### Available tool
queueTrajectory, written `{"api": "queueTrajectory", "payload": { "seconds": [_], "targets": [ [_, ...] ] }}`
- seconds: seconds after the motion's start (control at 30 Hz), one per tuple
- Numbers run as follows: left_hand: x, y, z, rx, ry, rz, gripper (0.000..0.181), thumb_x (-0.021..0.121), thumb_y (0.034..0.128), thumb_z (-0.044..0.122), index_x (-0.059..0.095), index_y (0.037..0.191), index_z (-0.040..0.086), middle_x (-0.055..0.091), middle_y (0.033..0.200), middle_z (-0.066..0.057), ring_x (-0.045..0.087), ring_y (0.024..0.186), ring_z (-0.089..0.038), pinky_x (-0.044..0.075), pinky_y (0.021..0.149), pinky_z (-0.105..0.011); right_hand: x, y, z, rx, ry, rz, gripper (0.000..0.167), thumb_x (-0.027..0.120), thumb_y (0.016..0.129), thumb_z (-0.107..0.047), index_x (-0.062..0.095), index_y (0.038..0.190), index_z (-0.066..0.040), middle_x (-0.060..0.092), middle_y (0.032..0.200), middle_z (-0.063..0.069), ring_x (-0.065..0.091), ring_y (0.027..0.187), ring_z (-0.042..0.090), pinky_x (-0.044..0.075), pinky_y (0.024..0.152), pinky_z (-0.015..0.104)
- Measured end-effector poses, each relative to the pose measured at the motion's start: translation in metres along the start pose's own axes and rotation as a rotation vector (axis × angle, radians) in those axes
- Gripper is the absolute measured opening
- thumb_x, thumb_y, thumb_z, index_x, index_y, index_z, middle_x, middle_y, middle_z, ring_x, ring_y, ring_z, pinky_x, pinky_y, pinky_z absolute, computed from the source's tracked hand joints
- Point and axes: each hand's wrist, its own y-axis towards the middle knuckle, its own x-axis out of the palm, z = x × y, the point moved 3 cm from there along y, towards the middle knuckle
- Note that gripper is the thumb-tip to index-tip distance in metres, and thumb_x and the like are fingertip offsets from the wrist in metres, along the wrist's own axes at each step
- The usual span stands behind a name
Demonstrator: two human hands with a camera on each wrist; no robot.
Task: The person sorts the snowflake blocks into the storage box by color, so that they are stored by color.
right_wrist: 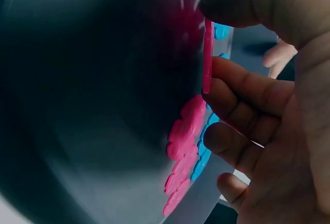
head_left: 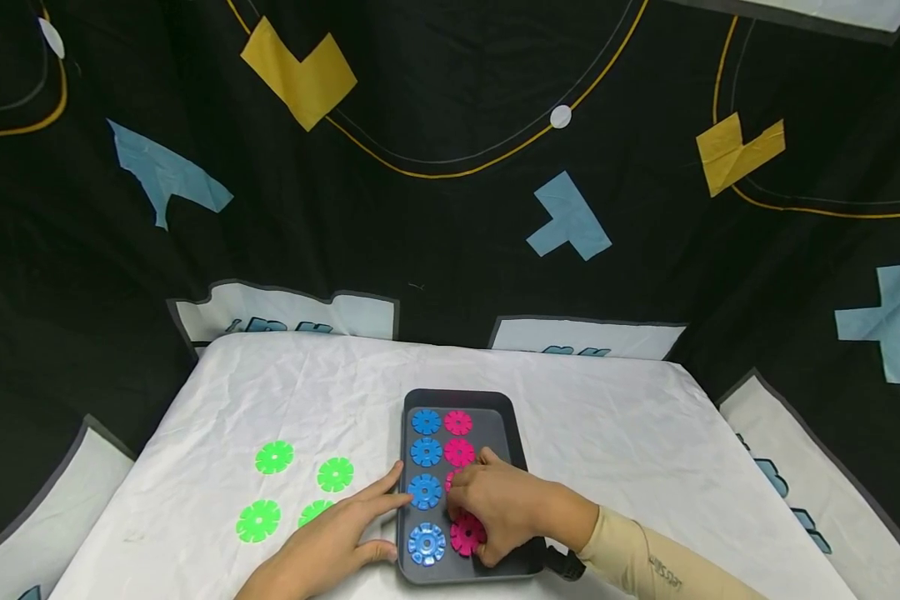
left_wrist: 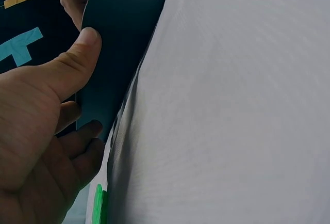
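A dark grey baking tray [head_left: 498, 417] lies on the white cloth. Inside it, a column of blue notched discs [head_left: 425, 492] runs along the left, beside a column of pink notched discs [head_left: 459, 452]. My right hand [head_left: 506, 504] is over the tray, pinching the nearest pink disc [right_wrist: 208, 59] between thumb and fingers; the right wrist view has this disc edge-on. The other pink discs [right_wrist: 185, 128] lie beyond it, one partly covered by the hand in the head view. At the tray's left side, my left hand [head_left: 337, 533] rests its extended fingers and thumb [left_wrist: 85, 46] against the wall.
Several green notched discs [head_left: 273, 457] are spread on the white cloth [head_left: 607, 433] left of the tray, one partly behind the left hand. A black object [head_left: 565, 563] sits by the right wrist. Black fabric [head_left: 435, 242] with taped shapes hangs behind the table.
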Motion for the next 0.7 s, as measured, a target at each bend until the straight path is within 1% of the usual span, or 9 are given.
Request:
{"api": "queueTrajectory", "payload": {
  "seconds": [0.17, 0.27, 0.37, 0.5, 0.6, 0.7],
  "targets": [
    [0.000, 0.000, -0.001, 0.018, 0.005, 0.009, 0.068, 0.064, 0.0838, 0.054, 0.052, 0.143, 0.022, 0.020, 0.161, -0.001, 0.036, 0.139, -0.026, 0.041, 0.102, -0.049, 0.003, 0.003, -0.003, -0.015, -0.081, 0.008, 0.044, 0.084, 0.060, -0.046, 0.064, 0.095, -0.029, 0.051, 0.086, -0.022, 0.045, 0.075, -0.005, 0.028, 0.073, 0.029],
    [-0.001, -0.001, -0.001, 0.017, 0.004, 0.009, 0.068, 0.064, 0.0841, 0.053, 0.052, 0.143, 0.022, 0.020, 0.161, -0.001, 0.036, 0.139, -0.026, 0.041, 0.102, -0.048, 0.004, 0.003, -0.003, -0.009, -0.092, 0.014, 0.045, 0.084, 0.059, -0.046, 0.063, 0.096, -0.029, 0.050, 0.086, -0.021, 0.046, 0.076, -0.004, 0.029, 0.074, 0.030],
    [-0.001, -0.001, 0.000, 0.013, -0.004, 0.003, 0.068, 0.064, 0.0842, 0.053, 0.051, 0.143, 0.023, 0.019, 0.161, -0.001, 0.036, 0.139, -0.026, 0.041, 0.102, -0.048, 0.005, 0.003, -0.003, 0.001, -0.076, 0.014, 0.046, 0.084, 0.061, -0.046, 0.063, 0.098, -0.029, 0.051, 0.088, -0.021, 0.047, 0.080, -0.003, 0.031, 0.077, 0.031],
    [0.000, 0.000, 0.000, 0.003, -0.003, -0.001, 0.068, 0.065, 0.0838, 0.053, 0.051, 0.143, 0.023, 0.019, 0.161, -0.001, 0.036, 0.139, -0.026, 0.041, 0.103, -0.048, 0.002, -0.003, 0.000, 0.046, -0.020, 0.028, 0.047, 0.083, 0.064, -0.047, 0.064, 0.103, -0.029, 0.055, 0.097, -0.021, 0.051, 0.091, -0.002, 0.034, 0.084, 0.034],
    [0.000, 0.000, 0.000, -0.005, 0.002, 0.000, 0.068, 0.065, 0.0833, 0.054, 0.052, 0.143, 0.024, 0.019, 0.161, 0.000, 0.036, 0.138, -0.026, 0.041, 0.102, -0.048, -0.005, -0.011, 0.005, 0.077, 0.015, 0.082, 0.048, 0.082, 0.065, -0.045, 0.065, 0.106, -0.026, 0.057, 0.101, -0.019, 0.051, 0.095, 0.000, 0.036, 0.086, 0.035],
    [0.000, 0.000, 0.001, -0.006, -0.001, -0.001, 0.069, 0.064, 0.0828, 0.056, 0.052, 0.143, 0.024, 0.020, 0.161, 0.000, 0.037, 0.138, -0.027, 0.042, 0.102, -0.049, -0.011, -0.023, 0.012, 0.102, 0.053, 0.160, 0.049, 0.080, 0.068, -0.042, 0.065, 0.109, -0.021, 0.058, 0.102, -0.014, 0.051, 0.096, 0.003, 0.037, 0.085, 0.035]
  ]
}}
